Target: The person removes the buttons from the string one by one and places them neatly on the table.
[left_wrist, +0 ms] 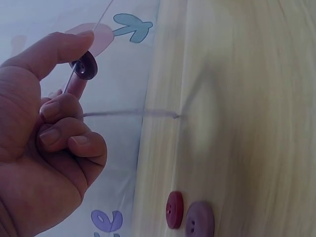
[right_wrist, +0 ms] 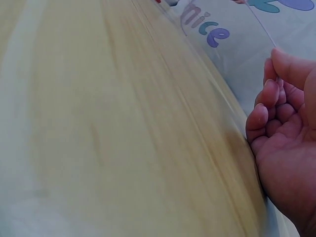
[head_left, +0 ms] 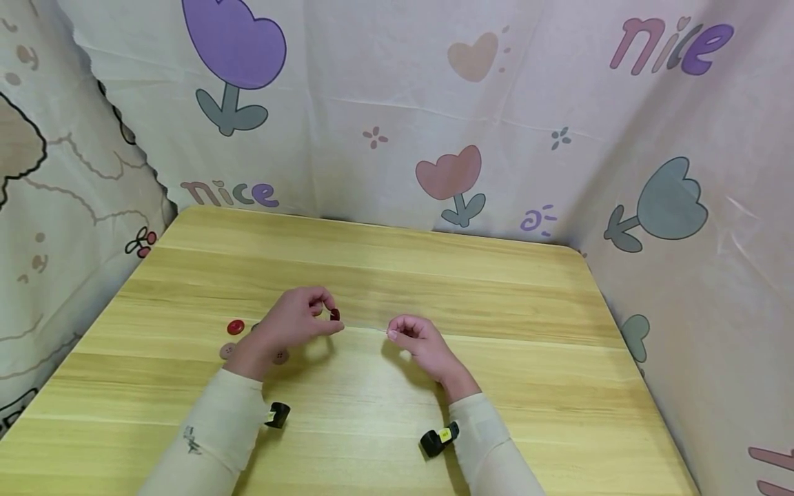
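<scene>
My left hand [head_left: 325, 311] is raised over the wooden table [head_left: 509, 310] and pinches a small dark maroon button [head_left: 335, 315] between thumb and forefinger. The left wrist view shows that button [left_wrist: 85, 65] edge-up with a thin pale thread [left_wrist: 133, 113] running by it. A short way to the right, my right hand [head_left: 394, 334] pinches the thread's other end between thumb and forefinger, the other fingers curled. The thread [right_wrist: 264, 27] slants up from those fingertips in the right wrist view.
A red button [head_left: 235, 327] and two dull pink ones [head_left: 227, 351] [head_left: 280, 357] lie on the table left of and below my left hand. Patterned cloth walls [head_left: 397, 103] close in the table on three sides.
</scene>
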The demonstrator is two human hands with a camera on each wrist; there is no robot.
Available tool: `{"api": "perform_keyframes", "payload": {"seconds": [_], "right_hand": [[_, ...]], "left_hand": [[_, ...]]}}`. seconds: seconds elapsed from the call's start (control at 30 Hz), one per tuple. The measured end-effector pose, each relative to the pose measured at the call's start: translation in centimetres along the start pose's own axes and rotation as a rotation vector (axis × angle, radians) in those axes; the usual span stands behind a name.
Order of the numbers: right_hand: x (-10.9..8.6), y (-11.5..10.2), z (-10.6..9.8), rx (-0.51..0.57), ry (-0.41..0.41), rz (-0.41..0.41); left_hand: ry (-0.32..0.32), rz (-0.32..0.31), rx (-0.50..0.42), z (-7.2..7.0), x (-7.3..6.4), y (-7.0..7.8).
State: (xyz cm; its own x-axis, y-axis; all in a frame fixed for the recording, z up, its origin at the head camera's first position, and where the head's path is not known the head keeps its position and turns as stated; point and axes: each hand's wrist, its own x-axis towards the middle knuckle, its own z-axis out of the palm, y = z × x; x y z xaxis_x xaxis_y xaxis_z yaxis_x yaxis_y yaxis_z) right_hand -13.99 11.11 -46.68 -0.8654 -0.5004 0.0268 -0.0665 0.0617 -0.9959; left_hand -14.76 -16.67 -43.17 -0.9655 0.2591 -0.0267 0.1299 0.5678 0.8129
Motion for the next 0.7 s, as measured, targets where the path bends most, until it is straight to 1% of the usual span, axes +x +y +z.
{"api": "perform_keyframes", "payload": {"seconds": [0.37, 0.6, 0.7], "right_hand": [[0.0, 0.0, 0.0, -0.007, 0.011, 0.007], [0.7, 2.1, -0.4, 0.021, 0.017, 0.032], [0.7, 2.4, -0.4, 0.028, 0.027, 0.032]], "left_hand": [[0.025, -0.011, 0.006, -1.5, -0.6, -0.7], [0.034, -0.035, 0.000, -2.2, -1.0, -1.1], [0.034, -0.044, -0.012, -2.6, -1.1, -1.4]]}}
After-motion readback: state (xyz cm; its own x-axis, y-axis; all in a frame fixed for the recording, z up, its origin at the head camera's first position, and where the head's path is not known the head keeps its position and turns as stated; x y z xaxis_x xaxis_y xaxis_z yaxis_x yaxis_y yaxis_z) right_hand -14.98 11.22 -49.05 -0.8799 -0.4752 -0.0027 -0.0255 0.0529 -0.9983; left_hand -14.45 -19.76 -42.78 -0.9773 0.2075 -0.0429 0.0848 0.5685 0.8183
